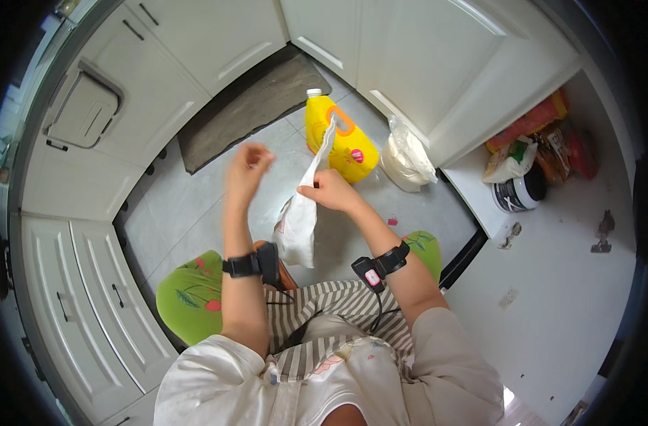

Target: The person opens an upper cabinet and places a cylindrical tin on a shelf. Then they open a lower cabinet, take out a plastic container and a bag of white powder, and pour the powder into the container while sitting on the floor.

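My right hand (332, 190) pinches the upper edge of a white plastic bag (297, 231) between thumb and fingers. The bag hangs upright and nearly edge-on, its lower part bulging. To the left of the bag, my left hand (248, 173) is raised, blurred, with its fingers curled. Whether anything small is between those fingers cannot be seen. Just beyond the bag, a yellow plastic jug (350, 146) with a white cap and orange handle stands on the floor, partly covered by the bag's top. A clear bag of white powder (406, 157) sits right of the jug.
A dark floor mat (249, 109) lies along the far cabinets. On my right, an open cabinet (467, 183) holds several food packets (531, 125) and a black-lidded tub (515, 191). A small pink scrap (392, 220) is on the tiled floor (177, 213). A grey-rimmed bin (84, 109) hangs on the left cabinet door.
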Action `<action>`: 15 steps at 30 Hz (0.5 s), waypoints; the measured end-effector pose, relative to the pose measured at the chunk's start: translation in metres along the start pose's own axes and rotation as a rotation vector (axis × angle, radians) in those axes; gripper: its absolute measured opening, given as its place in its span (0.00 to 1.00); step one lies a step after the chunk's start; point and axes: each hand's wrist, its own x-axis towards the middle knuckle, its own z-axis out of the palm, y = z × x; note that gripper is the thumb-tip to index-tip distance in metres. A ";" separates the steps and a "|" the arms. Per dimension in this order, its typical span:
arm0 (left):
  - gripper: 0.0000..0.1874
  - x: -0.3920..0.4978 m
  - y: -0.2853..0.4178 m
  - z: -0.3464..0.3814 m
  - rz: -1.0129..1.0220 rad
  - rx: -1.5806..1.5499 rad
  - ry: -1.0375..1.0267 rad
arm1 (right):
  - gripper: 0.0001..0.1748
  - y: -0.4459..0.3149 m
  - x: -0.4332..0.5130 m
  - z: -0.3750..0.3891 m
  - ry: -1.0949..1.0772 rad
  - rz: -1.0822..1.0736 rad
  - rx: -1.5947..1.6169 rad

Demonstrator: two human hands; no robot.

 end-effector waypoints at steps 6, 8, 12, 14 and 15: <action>0.19 -0.067 0.031 0.026 -0.031 0.214 -0.150 | 0.18 0.024 0.016 0.024 0.092 0.134 0.363; 0.19 -0.070 0.037 0.030 -0.007 0.335 -0.066 | 0.18 0.024 0.016 0.027 0.086 0.110 0.434; 0.18 -0.066 0.037 0.025 -0.075 0.184 -0.123 | 0.16 0.024 0.011 0.029 0.046 0.105 0.652; 0.18 -0.064 0.033 0.021 -0.138 0.072 -0.165 | 0.15 0.025 0.010 0.031 0.042 0.109 0.717; 0.18 -0.064 0.031 0.019 -0.153 0.063 -0.170 | 0.15 0.026 0.009 0.032 0.042 0.110 0.728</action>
